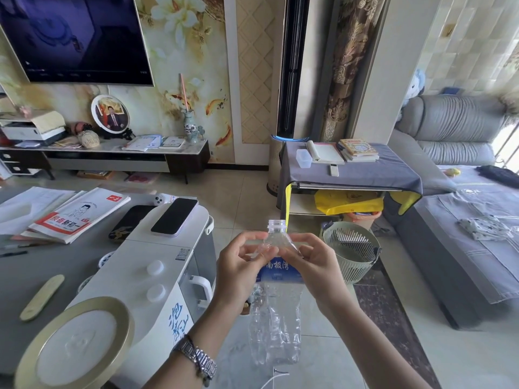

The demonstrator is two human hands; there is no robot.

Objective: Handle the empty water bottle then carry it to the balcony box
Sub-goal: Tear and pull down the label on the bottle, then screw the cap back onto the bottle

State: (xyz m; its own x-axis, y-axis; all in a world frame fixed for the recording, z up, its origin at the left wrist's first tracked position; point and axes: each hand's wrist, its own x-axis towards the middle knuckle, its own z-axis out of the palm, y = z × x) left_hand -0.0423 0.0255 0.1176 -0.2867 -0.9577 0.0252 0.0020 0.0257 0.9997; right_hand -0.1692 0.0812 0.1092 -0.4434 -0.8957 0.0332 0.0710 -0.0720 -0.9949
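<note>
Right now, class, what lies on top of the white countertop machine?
A black smartphone lies flat on the white countertop machine, beside two white round caps. Whatever is beneath the phone is covered.

A bottle (276,299) is held upright in the middle foreground, with the left hand (238,272) on its left side and the right hand (316,269) on its right, both at the shoulder below the open neck. To the left, a bench (42,279) carries a phone (174,216), books (75,213) and a plate (75,343). Behind and right of the bottle, a basket (351,249) stands on the floor, with a sofa (460,220) farther right.
</note>
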